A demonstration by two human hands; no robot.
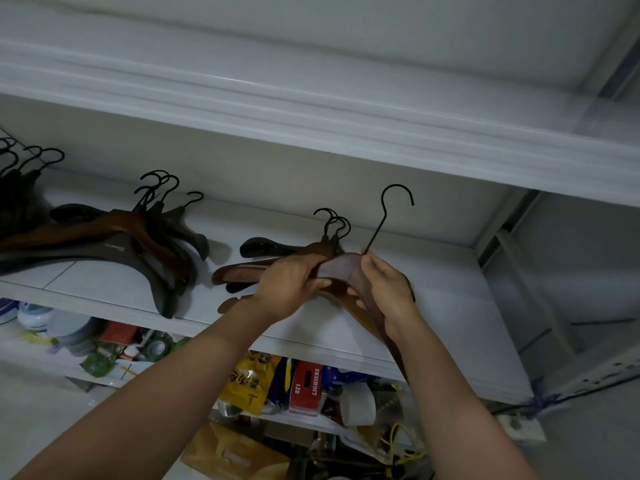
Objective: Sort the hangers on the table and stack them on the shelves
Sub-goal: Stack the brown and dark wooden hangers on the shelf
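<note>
One head-worn wide-angle view, close in.
We look forward and slightly upward from arm's reach at the white flat shelf board (457, 306), seeing the underside of the white board above (311, 32).

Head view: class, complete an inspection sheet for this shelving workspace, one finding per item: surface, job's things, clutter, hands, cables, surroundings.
Surface: white shelf, carrying the hanger piles.
Job's things: held hanger, hook up, over a brown stack; middle pile and left pile further left.
Clutter: yellow bag and red box on the level below.
Grippers: left hand and right hand both grip the held hanger.
Cables: yellow cord lower right; what looks like a power strip nearby.
Surroundings: upper shelf overhead; metal upright at right.
</note>
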